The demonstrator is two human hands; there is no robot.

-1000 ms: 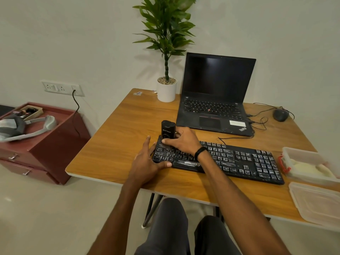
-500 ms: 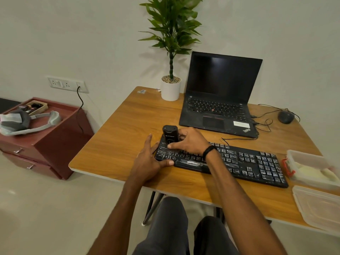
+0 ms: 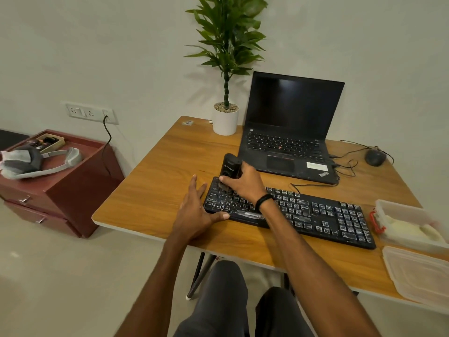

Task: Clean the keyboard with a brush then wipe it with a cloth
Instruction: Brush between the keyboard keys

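A black keyboard [image 3: 315,215] lies across the wooden table [image 3: 155,190]. My right hand [image 3: 245,183] grips a black brush [image 3: 230,166] with a stubby upright handle, its bristles down on the keys at the keyboard's far left corner. My left hand [image 3: 196,210] lies flat beside the keyboard's left end, fingers spread on the table, thumb pressing the front left edge of the keyboard. A pale cloth [image 3: 410,229] sits inside an open clear plastic box [image 3: 388,207] at the right of the keyboard.
An open black laptop [image 3: 289,132] stands behind the keyboard, a potted plant [image 3: 226,117] to its left, a mouse [image 3: 375,157] with cables to its right. A clear lid [image 3: 420,273] lies at the table's front right. A red cabinet [image 3: 60,176] with headphones stands left.
The brush in my right hand has shifted slightly on the keyboard's left keys. The view has swung a little leftward. My left hand stays at the keyboard's left end.
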